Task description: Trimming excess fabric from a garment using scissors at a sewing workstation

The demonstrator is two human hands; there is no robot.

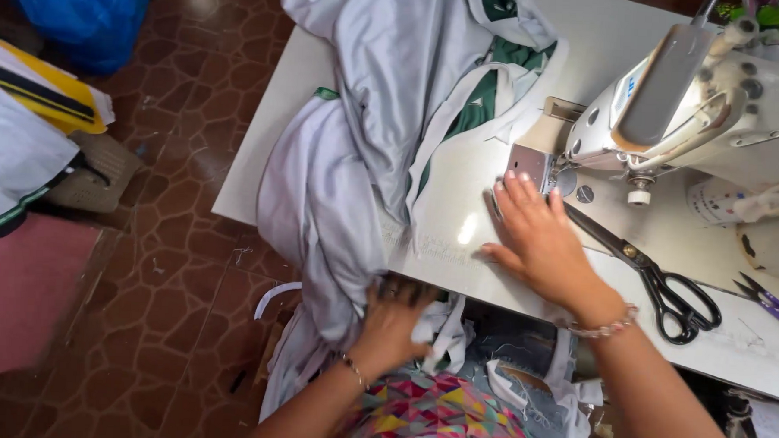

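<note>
Roughly, as seen from beside the table:

Step in hand: looks like feeding or settling cloth at the needle; the grey garment point(367, 115) lies bunched across the white table point(263, 128) and spills over its front edge toward the lap.

Left hand point(392, 318): low at the table edge, fingers closed into the hanging grey folds, gripping them.

Right hand point(536, 237): flat on the tabletop, fingers spread and straight, fingertips just beside the needle plate of the sewing machine point(704, 109); pressing down, holding nothing.

Hands: well apart, 1 above the table, 1 below its edge.

Trim: green and white banding point(489, 93) shows in the folds near the machine; a white strip runs from it toward the needle.

Next move, my guess: needs the left hand to lift slack up onto the table while the right keeps the seam flat and fingers clear of the needle.

Tools: black scissors point(663, 285) lie just right of the right wrist; small purple snips point(771, 301) further right.

Packages and signs: blue plastic bag point(86, 14) on the tiled floor, top left; yellow flat packet with a black stripe point(44, 90) beside it; pink surface point(24, 297) lower left. Label on the machine too small to tell.

Scraps: white offcuts point(446, 333) in the lap.
</note>
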